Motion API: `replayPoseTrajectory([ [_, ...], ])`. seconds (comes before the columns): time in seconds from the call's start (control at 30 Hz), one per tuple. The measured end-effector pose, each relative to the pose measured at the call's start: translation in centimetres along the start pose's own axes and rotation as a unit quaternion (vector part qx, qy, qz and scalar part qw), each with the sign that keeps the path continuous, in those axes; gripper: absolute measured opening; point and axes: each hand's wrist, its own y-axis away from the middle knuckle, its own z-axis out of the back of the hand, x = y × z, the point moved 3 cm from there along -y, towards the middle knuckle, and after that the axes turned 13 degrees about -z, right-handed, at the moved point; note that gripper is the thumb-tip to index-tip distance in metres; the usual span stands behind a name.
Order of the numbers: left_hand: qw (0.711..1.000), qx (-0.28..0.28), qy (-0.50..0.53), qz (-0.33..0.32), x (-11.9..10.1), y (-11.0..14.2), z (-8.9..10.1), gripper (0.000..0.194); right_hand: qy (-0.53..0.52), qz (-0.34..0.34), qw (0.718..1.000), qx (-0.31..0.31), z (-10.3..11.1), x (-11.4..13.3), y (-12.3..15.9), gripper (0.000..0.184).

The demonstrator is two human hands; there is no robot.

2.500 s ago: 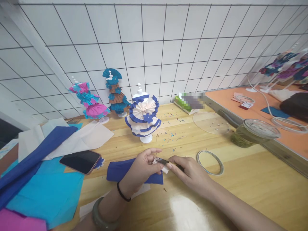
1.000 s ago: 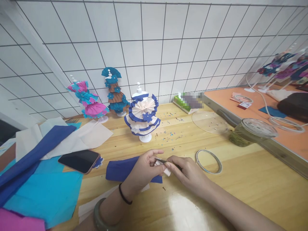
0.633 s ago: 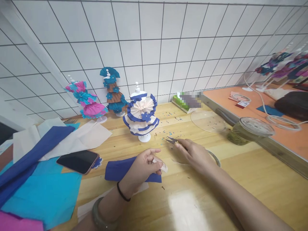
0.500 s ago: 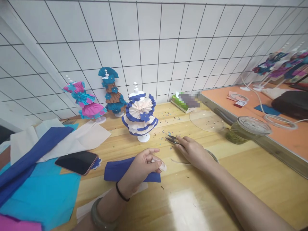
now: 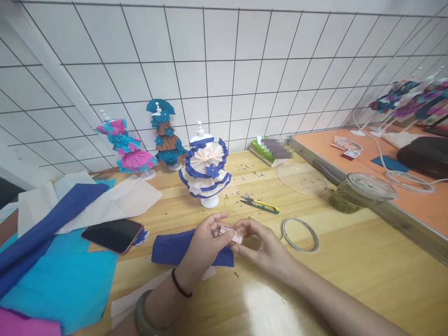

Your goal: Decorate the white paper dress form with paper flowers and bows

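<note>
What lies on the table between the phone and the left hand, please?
In the head view, a dark blue sheet lies there, running on beneath the left hand, and a scalloped piece shows beside the phone.

Snips [image 5: 261, 205] lie behind the right hand [image 5: 270, 246], left of the container [image 5: 351, 198].

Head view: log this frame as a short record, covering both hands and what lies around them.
Left hand: pinches a pale paper piece
Right hand: fingertips at the paper's right end, grip unclear
Snips: lying on the wooden table, beyond the right hand
Blue paper: flat, partly hidden by the left hand
Silvery ring: right of the right hand
White-and-blue dress figure: upright, beyond the hands
</note>
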Motion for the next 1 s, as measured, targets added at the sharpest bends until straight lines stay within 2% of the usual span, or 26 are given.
replayPoseTrajectory([
  [0.07, 1.000, 0.002, -0.002, 0.005, 0.0, 0.0, -0.1, 0.049, -0.019, -0.016, 1.000, -0.012, 0.1, -0.2, -0.2, 0.017],
  [0.13, 1.000, 0.006, -0.001, 0.013, -0.2, 0.2, -0.2, 0.049, -0.049, -0.042, 0.998, -0.011, 0.3, -0.5, -0.3, 0.020],
  [0.33, 1.000, 0.017, 0.012, -0.010, -0.9, 0.3, -0.5, 0.051, -0.181, -0.123, 0.975, 0.022, 0.6, -1.2, -0.9, 0.036],
  [0.53, 0.999, 0.034, 0.006, -0.040, -0.6, 0.0, -0.3, 0.052, -0.231, -0.165, 0.957, 0.062, 0.7, -1.3, -1.2, 0.036],
  [0.7, 0.997, 0.025, 0.007, -0.066, -1.0, 0.0, -0.4, 0.052, -0.287, -0.170, 0.938, 0.091, 0.6, -1.8, -1.2, 0.032],
  [0.77, 0.998, 0.024, 0.002, -0.066, -1.2, 0.0, -0.4, 0.051, -0.297, -0.166, 0.935, 0.101, 0.5, -1.9, -1.1, 0.036],
  [0.87, 0.998, 0.033, -0.005, -0.052, -1.1, 0.0, -0.4, 0.051, -0.297, -0.135, 0.939, 0.112, 0.2, -1.5, -0.9, 0.043],
  [1.0, 0.999, 0.036, -0.001, -0.036, -0.6, -0.1, -0.2, 0.051, -0.247, -0.088, 0.961, 0.089, -0.1, -1.0, -0.5, 0.037],
])
